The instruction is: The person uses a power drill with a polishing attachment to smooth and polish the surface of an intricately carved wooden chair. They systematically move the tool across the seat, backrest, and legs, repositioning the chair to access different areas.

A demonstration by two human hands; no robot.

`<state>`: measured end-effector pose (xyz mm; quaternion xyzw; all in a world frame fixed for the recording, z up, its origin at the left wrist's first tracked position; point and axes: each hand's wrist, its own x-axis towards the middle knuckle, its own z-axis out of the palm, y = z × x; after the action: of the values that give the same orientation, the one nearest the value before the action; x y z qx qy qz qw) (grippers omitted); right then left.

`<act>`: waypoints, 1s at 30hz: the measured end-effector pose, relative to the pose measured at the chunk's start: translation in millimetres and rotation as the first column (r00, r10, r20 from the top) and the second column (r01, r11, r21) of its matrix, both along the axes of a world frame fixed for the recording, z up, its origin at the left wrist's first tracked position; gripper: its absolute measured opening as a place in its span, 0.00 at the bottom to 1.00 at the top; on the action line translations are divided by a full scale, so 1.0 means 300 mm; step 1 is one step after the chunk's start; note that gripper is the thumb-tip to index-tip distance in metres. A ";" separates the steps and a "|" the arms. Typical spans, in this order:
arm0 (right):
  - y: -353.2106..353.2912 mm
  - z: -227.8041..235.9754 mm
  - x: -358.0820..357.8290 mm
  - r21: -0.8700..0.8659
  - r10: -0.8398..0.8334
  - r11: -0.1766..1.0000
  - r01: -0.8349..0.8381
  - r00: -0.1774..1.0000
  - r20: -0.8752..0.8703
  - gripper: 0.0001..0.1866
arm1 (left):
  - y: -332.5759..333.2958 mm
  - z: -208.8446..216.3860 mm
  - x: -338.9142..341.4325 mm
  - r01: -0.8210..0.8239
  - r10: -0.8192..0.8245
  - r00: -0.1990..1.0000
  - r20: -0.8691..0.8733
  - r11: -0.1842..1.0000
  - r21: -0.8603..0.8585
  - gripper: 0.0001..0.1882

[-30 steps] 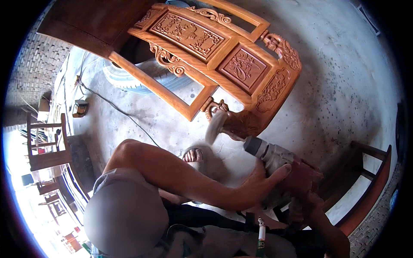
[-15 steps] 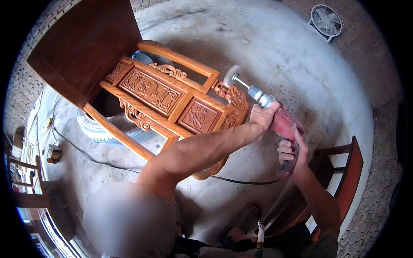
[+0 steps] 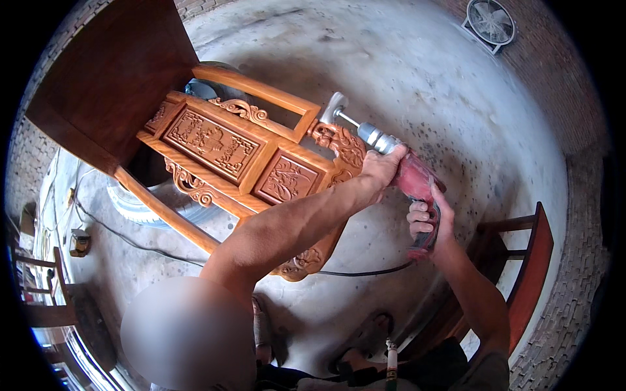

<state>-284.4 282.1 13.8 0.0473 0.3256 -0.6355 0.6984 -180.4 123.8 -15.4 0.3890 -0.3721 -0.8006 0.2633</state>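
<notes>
A red power drill (image 3: 416, 174) with a silver chuck is held in both my hands. My left hand (image 3: 383, 167) is closed round its front, just behind the chuck. My right hand (image 3: 435, 220) wraps the rear handle, fingers curled at the grip. On a thin shaft at the drill's tip sits a pale abrasive-looking wheel (image 3: 335, 107). That wheel is right by the carved top of an orange-brown wooden chair (image 3: 261, 176); whether they touch I cannot tell. The chair lies tipped back, its carved backrest facing up and its dark seat panel (image 3: 111, 72) upright.
A tyre (image 3: 153, 205) lies under the chair. A black cord (image 3: 368, 272) runs along the concrete floor. Dark red wooden furniture (image 3: 531, 274) stands at the right, a fan (image 3: 490, 23) at the far right. A yellow-black tool or battery (image 3: 79, 242) lies left. A cigarette (image 3: 391, 355) juts up at the lower edge.
The whole view has shifted, so chair, drill and hands appear slightly further left. The wheel shows at a different angle. Both hands keep their hold on the drill.
</notes>
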 end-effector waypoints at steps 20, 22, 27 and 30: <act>0.240 0.089 0.086 0.085 -0.073 0.992 0.089 0.983 -0.169 0.20 | 0.201 0.026 0.039 0.172 -0.159 0.981 -0.114 0.979 0.112 0.36; 0.244 0.117 0.136 0.073 -0.106 0.988 0.136 0.941 -0.323 0.19 | 0.214 0.062 0.067 0.214 -0.171 0.958 -0.229 0.960 0.180 0.34; 0.252 0.186 0.190 -0.071 -0.084 0.995 -0.074 -0.194 -0.977 0.37 | 0.088 0.256 0.147 0.564 -0.452 0.749 -0.485 0.818 0.110 0.39; 0.201 0.246 0.300 0.077 -0.063 0.964 -0.255 -0.500 -0.864 0.57 | 0.039 0.349 0.262 0.558 -0.487 0.814 -0.316 0.808 0.191 0.36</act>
<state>-194.5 342.5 87.6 -0.6201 0.7069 -0.3148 0.1293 -101.9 135.6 89.2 0.1981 -0.3140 -0.9283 0.0195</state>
